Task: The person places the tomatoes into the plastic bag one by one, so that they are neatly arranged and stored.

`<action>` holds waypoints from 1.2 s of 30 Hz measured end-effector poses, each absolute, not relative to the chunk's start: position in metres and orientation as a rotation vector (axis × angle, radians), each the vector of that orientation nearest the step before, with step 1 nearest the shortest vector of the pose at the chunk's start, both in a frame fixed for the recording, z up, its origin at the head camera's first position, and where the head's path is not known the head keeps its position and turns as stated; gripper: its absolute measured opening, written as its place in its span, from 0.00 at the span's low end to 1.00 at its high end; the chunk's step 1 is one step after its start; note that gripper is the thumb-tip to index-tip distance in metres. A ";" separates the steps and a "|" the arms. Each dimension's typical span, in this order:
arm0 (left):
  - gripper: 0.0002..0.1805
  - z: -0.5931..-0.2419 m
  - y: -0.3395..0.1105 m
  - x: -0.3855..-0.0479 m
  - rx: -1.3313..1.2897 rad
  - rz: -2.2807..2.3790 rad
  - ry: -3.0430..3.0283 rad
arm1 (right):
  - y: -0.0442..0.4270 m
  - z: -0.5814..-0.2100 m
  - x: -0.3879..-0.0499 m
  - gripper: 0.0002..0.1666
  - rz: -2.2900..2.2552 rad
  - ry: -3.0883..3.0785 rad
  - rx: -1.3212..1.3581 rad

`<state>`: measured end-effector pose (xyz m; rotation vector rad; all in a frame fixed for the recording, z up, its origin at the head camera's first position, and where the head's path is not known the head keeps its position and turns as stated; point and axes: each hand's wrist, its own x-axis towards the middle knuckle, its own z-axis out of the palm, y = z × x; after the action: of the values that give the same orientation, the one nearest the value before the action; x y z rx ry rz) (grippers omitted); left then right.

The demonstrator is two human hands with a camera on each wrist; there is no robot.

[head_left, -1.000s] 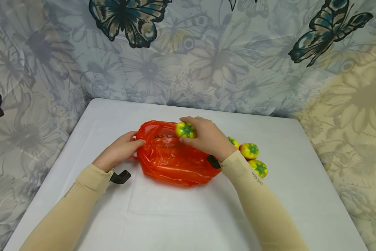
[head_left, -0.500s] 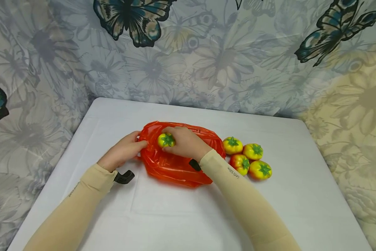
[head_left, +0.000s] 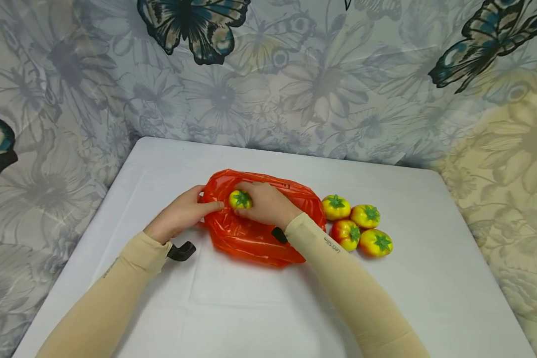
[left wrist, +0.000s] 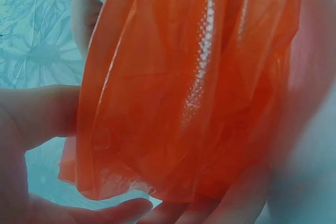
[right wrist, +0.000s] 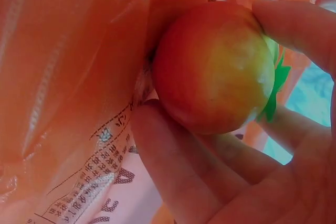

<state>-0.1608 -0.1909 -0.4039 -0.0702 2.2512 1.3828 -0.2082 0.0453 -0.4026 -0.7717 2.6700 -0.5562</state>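
Observation:
A red plastic bag [head_left: 250, 243] lies on the white table with its mouth spread. My left hand [head_left: 185, 213] grips the bag's left edge, thumb on the near side and fingers behind it; the left wrist view shows the thumb [left wrist: 47, 114] against the film. Over the bag's mouth, my right hand [head_left: 268, 203] holds a round red-and-yellow fruit [head_left: 240, 199] with a green leafy top. In the right wrist view, fingers curl around this fruit [right wrist: 215, 66], with printed bag film [right wrist: 68, 87] close beside it. The inside of the bag is mostly hidden.
Several similar fruits [head_left: 365, 216] sit clustered on the table right of the bag, near the right forearm. A floral cloth with butterflies [head_left: 322, 94] hangs behind the table's back edge. Black wrist mounts [head_left: 181, 251] stick out from the sleeves.
My right hand has carried the fruit leftward and down over the bag's mouth, uncovering the other fruits. My left thumb has stretched a little further across the bag.

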 end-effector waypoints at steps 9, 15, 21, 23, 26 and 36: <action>0.44 -0.406 -0.188 -0.163 -0.081 1.362 2.247 | 0.063 -0.388 -0.193 0.41 -0.512 2.713 -0.782; 0.45 -0.407 -0.188 -0.165 -0.084 1.369 2.226 | 0.110 -0.361 -0.163 0.39 -0.554 2.826 -0.770; 0.45 -0.406 -0.190 -0.164 -0.102 1.351 2.220 | 0.177 -0.347 -0.132 0.37 -0.569 2.995 -0.668; 0.44 -0.406 -0.192 -0.163 -0.106 1.355 2.218 | 0.198 -0.346 -0.122 0.35 -0.593 3.047 -0.613; 0.44 -0.406 -0.194 -0.162 -0.102 1.368 2.213 | 0.228 -0.347 -0.106 0.32 -0.640 3.118 -0.515; 0.42 -0.407 -0.192 -0.165 -0.075 1.365 2.224 | 0.308 -0.375 -0.066 0.44 -0.570 3.153 -0.127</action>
<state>-0.1652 -0.1920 -0.4070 -0.0747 2.2243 1.3652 -0.0662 0.3076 -0.3752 -0.1267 3.1525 -0.5695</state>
